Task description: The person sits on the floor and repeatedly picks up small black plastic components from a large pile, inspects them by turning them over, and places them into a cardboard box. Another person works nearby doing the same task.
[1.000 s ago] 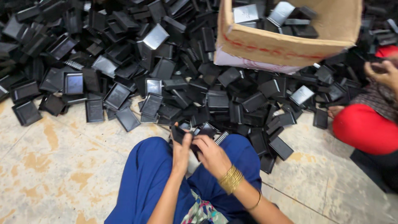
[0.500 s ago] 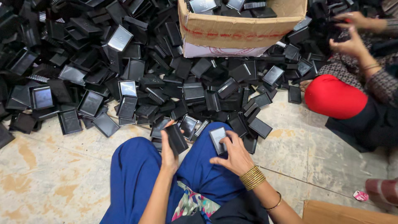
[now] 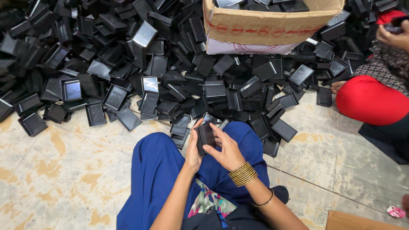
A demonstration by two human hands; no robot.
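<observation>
Count, head view
1 cardboard box; 1 heap of black plastic trays, too many to count; 1 tray held in 2 hands; 1 co-worker's hand; 1 pink scrap.

A worn beige tiled floor with yellowish stains. A torn cardboard box sits beyond it, lit evenly
</observation>
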